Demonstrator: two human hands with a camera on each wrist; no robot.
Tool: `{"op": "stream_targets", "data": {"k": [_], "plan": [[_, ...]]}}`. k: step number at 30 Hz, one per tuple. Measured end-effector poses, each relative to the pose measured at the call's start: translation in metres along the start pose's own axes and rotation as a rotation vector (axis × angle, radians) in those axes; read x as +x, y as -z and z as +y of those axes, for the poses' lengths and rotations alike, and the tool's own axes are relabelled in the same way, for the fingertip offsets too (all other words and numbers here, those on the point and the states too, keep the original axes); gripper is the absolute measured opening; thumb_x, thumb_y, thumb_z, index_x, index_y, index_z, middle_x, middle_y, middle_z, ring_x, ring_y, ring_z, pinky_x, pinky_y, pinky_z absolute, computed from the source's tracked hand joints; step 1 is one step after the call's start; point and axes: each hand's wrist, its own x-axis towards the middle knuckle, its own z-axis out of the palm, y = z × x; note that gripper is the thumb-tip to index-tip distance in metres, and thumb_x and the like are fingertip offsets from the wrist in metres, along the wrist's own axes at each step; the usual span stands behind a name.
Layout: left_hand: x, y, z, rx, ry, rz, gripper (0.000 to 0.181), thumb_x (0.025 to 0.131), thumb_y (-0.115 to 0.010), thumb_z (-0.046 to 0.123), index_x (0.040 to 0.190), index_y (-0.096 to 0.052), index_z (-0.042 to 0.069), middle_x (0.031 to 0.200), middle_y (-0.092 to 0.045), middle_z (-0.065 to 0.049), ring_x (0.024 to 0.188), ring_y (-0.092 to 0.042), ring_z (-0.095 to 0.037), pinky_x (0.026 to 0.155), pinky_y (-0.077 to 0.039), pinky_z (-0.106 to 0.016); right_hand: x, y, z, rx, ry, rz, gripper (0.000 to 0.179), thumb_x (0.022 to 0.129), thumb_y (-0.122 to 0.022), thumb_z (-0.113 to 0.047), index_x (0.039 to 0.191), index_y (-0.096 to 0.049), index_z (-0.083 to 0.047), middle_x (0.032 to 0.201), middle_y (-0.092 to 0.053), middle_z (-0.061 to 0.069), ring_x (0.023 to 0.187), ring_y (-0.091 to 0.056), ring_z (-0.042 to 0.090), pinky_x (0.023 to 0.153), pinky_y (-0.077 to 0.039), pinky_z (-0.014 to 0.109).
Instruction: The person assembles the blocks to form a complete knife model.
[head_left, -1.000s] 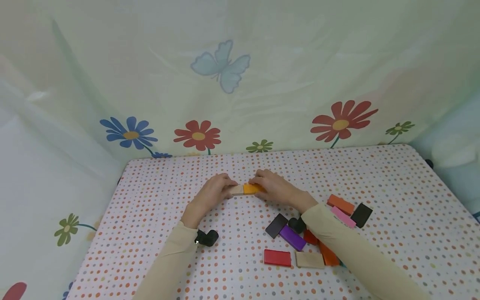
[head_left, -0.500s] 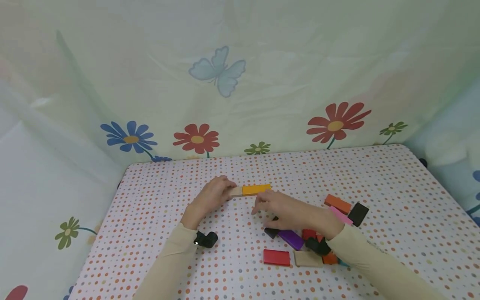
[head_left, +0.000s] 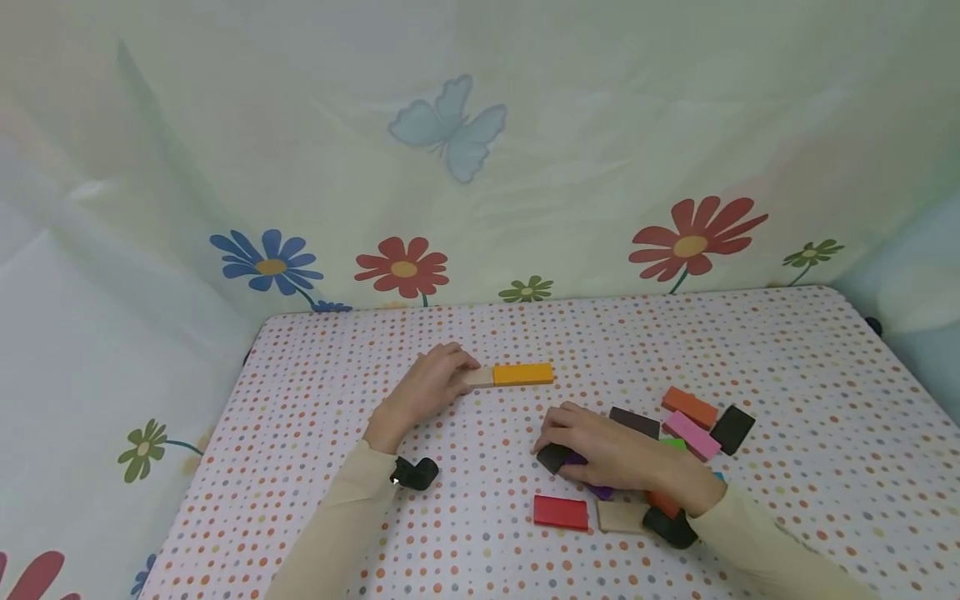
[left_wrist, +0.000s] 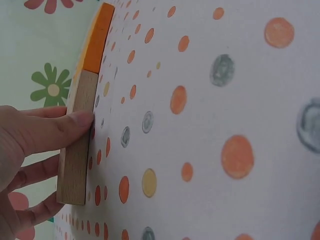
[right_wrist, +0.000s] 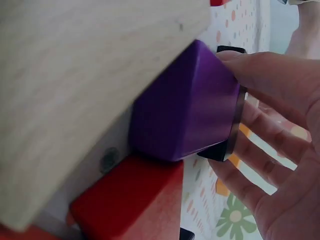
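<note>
A pale curtain (head_left: 322, 158) hangs behind a table (head_left: 465, 475) covered in dotted cloth. Two pale blocks show, a grained wooden block (left_wrist: 77, 155) and a loose pale block (head_left: 618, 517). Three are dark: a gripped black block (head_left: 552, 458), a dark brown block (head_left: 634, 422) and a far-right black block (head_left: 732, 429). There is one yellow block (head_left: 522, 374), one purple block (right_wrist: 195, 110) and one pink block (head_left: 692, 435); other pieces are partly hidden.

The grained wooden block, plain and straight-edged, touches the yellow block end to end, toward the table's far side. The left hand (head_left: 432, 379) pinches it between thumb and fingers. The right hand (head_left: 600, 447) curls its fingers round the gripped black block, beside the glossy purple block.

Open cloth separates the two-block row from the far edge, and from the right hand. Around that hand, blocks crowd closely.
</note>
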Motion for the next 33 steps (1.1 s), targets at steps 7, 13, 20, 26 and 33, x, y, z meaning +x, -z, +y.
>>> {"op": "stream_targets", "data": {"k": [7, 13, 20, 26, 33], "plan": [[0.000, 0.002, 0.001, -0.006, 0.009, -0.004, 0.028, 0.094, -0.079, 0.009, 0.121, -0.074, 0.008, 0.119, -0.069, -0.005, 0.108, -0.061, -0.025, 0.098, -0.050, -0.048, 0.004, -0.001, -0.005, -0.004, -0.007, 0.026, 0.027, 0.092, -0.082, -0.010, 0.117, -0.074, -0.017, 0.117, -0.060, -0.004, 0.109, -0.058, 0.016, 0.091, -0.057, 0.037], [0.000, 0.002, 0.002, 0.000, 0.007, 0.018, 0.026, 0.094, -0.080, 0.009, 0.119, -0.075, 0.008, 0.117, -0.070, -0.005, 0.106, -0.062, -0.024, 0.096, -0.051, -0.044, 0.006, -0.001, -0.005, -0.022, 0.013, 0.034, 0.028, 0.092, -0.082, -0.010, 0.118, -0.074, -0.015, 0.115, -0.061, -0.004, 0.107, -0.058, 0.015, 0.090, -0.056, 0.037], [0.003, 0.001, 0.003, -0.012, -0.001, 0.005, 0.026, 0.094, -0.079, 0.008, 0.119, -0.074, 0.006, 0.116, -0.070, -0.007, 0.105, -0.062, -0.025, 0.095, -0.052, -0.044, 0.004, -0.005, -0.003, -0.041, 0.096, 0.114, 0.030, 0.094, -0.081, -0.016, 0.123, -0.072, -0.013, 0.116, -0.061, -0.001, 0.102, -0.058, 0.012, 0.086, -0.057, 0.033], [0.003, 0.001, 0.004, 0.000, 0.012, 0.002, 0.025, 0.094, -0.079, 0.009, 0.119, -0.075, 0.007, 0.117, -0.070, -0.007, 0.106, -0.062, -0.025, 0.095, -0.052, -0.044, 0.003, 0.008, 0.000, -0.103, 0.073, 0.215, 0.033, 0.090, -0.085, -0.017, 0.120, -0.072, -0.011, 0.112, -0.062, 0.000, 0.097, -0.060, 0.012, 0.082, -0.058, 0.032], [0.002, 0.003, 0.005, -0.008, 0.019, -0.006, 0.026, 0.094, -0.079, 0.008, 0.119, -0.074, 0.008, 0.118, -0.070, -0.007, 0.107, -0.061, -0.026, 0.095, -0.052, -0.046, -0.001, 0.037, 0.016, -0.145, -0.021, 0.257, 0.036, 0.084, -0.089, -0.010, 0.117, -0.074, -0.008, 0.108, -0.063, 0.002, 0.097, -0.063, 0.016, 0.081, -0.061, 0.035]]}}
